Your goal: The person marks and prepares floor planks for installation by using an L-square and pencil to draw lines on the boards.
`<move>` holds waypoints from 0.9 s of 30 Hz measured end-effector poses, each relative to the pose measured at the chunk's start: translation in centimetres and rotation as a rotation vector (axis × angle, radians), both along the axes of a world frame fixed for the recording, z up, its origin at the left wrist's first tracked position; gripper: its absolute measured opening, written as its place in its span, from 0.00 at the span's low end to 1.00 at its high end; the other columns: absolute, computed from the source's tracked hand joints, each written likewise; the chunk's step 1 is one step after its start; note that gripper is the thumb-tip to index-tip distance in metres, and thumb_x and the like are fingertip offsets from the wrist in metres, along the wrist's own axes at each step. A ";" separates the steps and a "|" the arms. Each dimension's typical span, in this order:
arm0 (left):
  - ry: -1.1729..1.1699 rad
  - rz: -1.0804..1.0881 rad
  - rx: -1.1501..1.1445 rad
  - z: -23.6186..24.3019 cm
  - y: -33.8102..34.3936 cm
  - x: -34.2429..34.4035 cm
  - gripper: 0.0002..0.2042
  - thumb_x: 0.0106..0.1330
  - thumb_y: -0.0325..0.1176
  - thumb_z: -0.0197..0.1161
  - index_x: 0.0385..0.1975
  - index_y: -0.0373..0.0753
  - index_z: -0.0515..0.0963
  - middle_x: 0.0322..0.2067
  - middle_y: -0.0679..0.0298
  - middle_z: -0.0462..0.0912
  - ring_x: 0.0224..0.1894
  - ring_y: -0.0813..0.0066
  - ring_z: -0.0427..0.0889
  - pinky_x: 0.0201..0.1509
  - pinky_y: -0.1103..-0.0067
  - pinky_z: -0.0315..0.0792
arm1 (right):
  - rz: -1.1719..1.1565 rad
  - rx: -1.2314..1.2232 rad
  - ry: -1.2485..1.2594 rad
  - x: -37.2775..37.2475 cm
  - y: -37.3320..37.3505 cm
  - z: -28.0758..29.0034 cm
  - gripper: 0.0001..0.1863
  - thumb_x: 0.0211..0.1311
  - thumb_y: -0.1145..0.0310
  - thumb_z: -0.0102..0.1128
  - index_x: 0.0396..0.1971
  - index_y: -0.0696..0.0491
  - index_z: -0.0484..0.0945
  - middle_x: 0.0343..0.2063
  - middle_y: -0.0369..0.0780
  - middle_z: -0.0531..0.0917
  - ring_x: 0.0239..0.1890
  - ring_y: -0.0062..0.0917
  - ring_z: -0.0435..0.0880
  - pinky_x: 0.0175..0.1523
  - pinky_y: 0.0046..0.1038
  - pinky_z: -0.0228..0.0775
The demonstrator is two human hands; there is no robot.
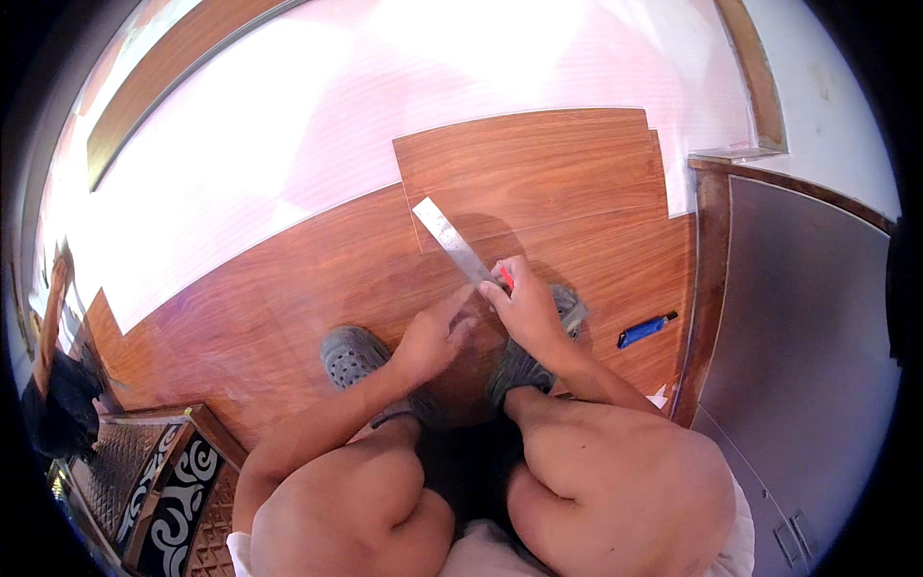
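Observation:
My right hand (pixel 519 300) is closed on the near end of a flat metal ruler (pixel 440 229). A thin red thing (pixel 506 276), like a pencil or marker, also shows between those fingers. The ruler slants up and left over a loose wood-grain plank (pixel 538 154). Just left of the right hand, my left hand (pixel 433 341) has its fingers stretched out and apart toward the ruler's near end, slightly blurred. Whether they touch it I cannot tell. The plank lies on the reddish-brown plank floor (pixel 288 279), its left end overlapping the laid edge.
A blue utility knife (pixel 646 330) lies on the floor at the right, by a grey cabinet (pixel 808 317). Pale underlay (pixel 336 115) spreads beyond the planks. My grey clogs (pixel 354 356) flank my hands. A patterned wooden panel (pixel 173 481) stands lower left.

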State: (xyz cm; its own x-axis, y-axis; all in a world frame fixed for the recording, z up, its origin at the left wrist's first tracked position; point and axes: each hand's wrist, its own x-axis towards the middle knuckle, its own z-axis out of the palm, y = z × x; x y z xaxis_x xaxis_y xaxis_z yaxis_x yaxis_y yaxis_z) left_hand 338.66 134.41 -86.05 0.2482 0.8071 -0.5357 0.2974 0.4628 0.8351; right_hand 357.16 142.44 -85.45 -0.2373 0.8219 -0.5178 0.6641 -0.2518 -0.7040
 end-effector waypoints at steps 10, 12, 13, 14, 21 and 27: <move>0.345 -0.149 0.568 -2.9 3.4 -1.1 0.31 0.68 0.22 0.58 0.73 0.30 0.67 0.74 0.44 0.65 0.73 0.42 0.68 0.77 0.61 0.66 | -0.269 -0.162 0.056 -1.3 -1.0 -1.3 0.13 0.71 0.67 0.68 0.43 0.60 0.77 0.27 0.47 0.87 0.30 0.34 0.90 0.38 0.37 0.79; 0.337 -0.233 0.625 -3.5 3.9 -0.7 0.32 0.66 0.23 0.57 0.73 0.31 0.67 0.75 0.46 0.64 0.74 0.45 0.68 0.77 0.61 0.66 | -0.258 -0.054 0.019 -0.2 -1.4 -3.8 0.12 0.69 0.68 0.70 0.41 0.61 0.78 0.31 0.44 0.87 0.30 0.27 0.88 0.37 0.33 0.79; 0.364 -0.248 0.639 -4.0 3.7 -1.0 0.30 0.67 0.24 0.56 0.72 0.31 0.68 0.75 0.46 0.64 0.74 0.45 0.68 0.77 0.61 0.66 | -0.259 -0.065 0.016 -0.6 -1.3 -4.2 0.12 0.69 0.69 0.70 0.41 0.61 0.79 0.30 0.44 0.87 0.30 0.27 0.88 0.37 0.33 0.79; 0.392 -0.263 0.653 -4.5 3.6 -1.2 0.29 0.67 0.25 0.55 0.71 0.31 0.69 0.75 0.46 0.64 0.74 0.45 0.68 0.76 0.61 0.66 | -0.261 -0.076 0.013 -0.9 -1.2 -4.4 0.11 0.68 0.69 0.70 0.40 0.60 0.79 0.29 0.44 0.87 0.30 0.27 0.88 0.37 0.33 0.79; 0.452 -0.321 0.652 -5.7 3.0 -1.5 0.29 0.69 0.27 0.53 0.72 0.34 0.69 0.76 0.51 0.63 0.76 0.50 0.66 0.77 0.62 0.65 | -0.232 -0.027 -0.040 -0.9 -1.6 -7.4 0.12 0.66 0.67 0.72 0.37 0.60 0.80 0.27 0.45 0.87 0.29 0.32 0.87 0.37 0.35 0.78; 0.564 -0.284 0.592 -6.5 1.9 -0.7 0.35 0.62 0.24 0.58 0.74 0.44 0.70 0.71 0.47 0.66 0.73 0.46 0.67 0.78 0.58 0.63 | -0.201 -0.014 -0.127 -1.4 -0.9 -6.1 0.16 0.65 0.63 0.74 0.36 0.61 0.81 0.27 0.49 0.87 0.29 0.39 0.88 0.38 0.39 0.77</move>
